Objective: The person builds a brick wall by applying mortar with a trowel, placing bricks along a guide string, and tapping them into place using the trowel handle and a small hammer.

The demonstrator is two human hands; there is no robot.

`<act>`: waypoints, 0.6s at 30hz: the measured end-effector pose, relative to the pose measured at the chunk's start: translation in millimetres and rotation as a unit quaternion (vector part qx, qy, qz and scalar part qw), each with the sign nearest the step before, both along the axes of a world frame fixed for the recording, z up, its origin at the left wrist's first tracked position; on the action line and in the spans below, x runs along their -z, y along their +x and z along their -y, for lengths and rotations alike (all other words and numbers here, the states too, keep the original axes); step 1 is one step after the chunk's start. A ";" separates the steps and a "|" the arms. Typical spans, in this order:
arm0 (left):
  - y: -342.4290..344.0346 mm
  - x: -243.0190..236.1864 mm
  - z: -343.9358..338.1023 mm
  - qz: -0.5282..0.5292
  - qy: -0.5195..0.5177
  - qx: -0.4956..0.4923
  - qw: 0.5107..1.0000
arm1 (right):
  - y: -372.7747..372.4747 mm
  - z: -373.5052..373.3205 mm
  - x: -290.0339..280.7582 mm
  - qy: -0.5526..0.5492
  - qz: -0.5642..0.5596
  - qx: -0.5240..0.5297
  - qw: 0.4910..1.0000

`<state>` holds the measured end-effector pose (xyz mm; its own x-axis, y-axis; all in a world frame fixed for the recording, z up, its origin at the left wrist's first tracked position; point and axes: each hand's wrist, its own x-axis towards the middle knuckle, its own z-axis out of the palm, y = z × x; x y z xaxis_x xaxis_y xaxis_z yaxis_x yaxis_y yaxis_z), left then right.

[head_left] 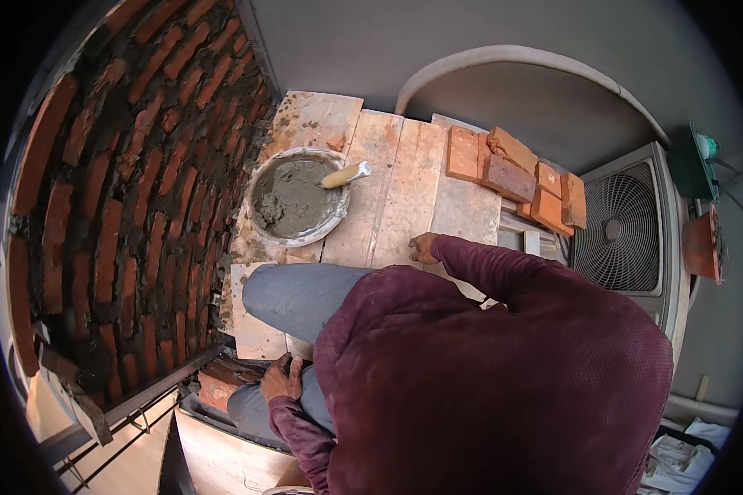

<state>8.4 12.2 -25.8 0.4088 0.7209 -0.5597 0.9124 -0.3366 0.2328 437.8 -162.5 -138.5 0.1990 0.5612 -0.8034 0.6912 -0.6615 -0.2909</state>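
My left hand (282, 378) rests on my grey-trousered leg near the lower left, its fingers apart and nothing seen in them. Farther right, my right hand (423, 247) leans on the wooden boards (388, 194) with its fingers curled in, and I see nothing held. Left of that hand, beyond my knee, a round basin (338, 216) of wet grey mortar (289, 202) stands on the boards. A trowel (345, 175) lies in it, its wooden handle over the rim and its blade hidden in the mortar.
A brick wall (132, 190) with rough mortar joints rises at the left. Loose bricks (510, 177) are piled at the right end of the boards, beside an air-conditioner unit (619, 227). A brick chip (336, 142) lies behind the basin. Thin metal rods (124, 437) stick out at lower left.
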 end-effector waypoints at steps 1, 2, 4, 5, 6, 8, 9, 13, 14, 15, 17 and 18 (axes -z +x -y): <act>5.5 -2.1 -7.6 -0.043 -0.022 0.021 0.999 | -0.4 16.5 5.3 0.003 -0.013 0.038 0.999; 12.5 0.3 -6.2 -0.045 -0.058 0.040 0.997 | 9.7 47.2 27.9 -0.005 0.003 0.057 0.998; -7.8 23.9 -26.5 -0.001 -0.111 0.055 0.992 | 19.9 76.9 48.7 0.042 0.055 0.218 0.974; -16.7 40.2 -32.2 0.016 -0.135 0.047 0.990 | 33.4 93.4 50.0 0.059 0.088 0.288 0.952; -23.1 52.0 -41.3 0.022 -0.136 0.050 0.989 | 52.3 101.8 48.8 0.093 0.137 0.372 0.913; -29.3 62.5 -49.2 0.092 -0.157 0.038 0.983 | 100.4 125.1 52.3 0.137 0.326 0.468 0.810; -41.4 67.8 -56.3 0.120 -0.173 -0.009 0.978 | 122.5 124.2 42.0 0.156 0.388 0.490 0.765; -56.8 72.2 -67.8 0.202 -0.228 -0.185 0.934 | 197.8 133.6 9.2 0.107 0.254 0.824 0.495; -58.5 74.8 -66.9 0.235 -0.229 -0.210 0.921 | 206.1 139.2 12.8 0.144 0.141 0.888 0.413; -59.1 74.0 -66.3 0.266 -0.226 -0.237 0.907 | 208.3 140.1 16.8 0.192 0.024 0.928 0.317; -60.9 71.7 -70.2 0.264 -0.238 -0.265 0.896 | 200.8 131.0 28.3 0.270 -0.125 0.944 0.144; -60.2 74.4 -73.3 0.265 -0.238 -0.268 0.895 | 199.8 124.3 38.0 0.303 -0.155 0.935 0.103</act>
<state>-51.8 85.5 -100.2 0.3744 0.6242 -0.6857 0.6318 0.3696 0.6814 637.6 -286.8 -176.5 0.4316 -0.2589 -0.8641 -0.5843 0.6496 -0.4865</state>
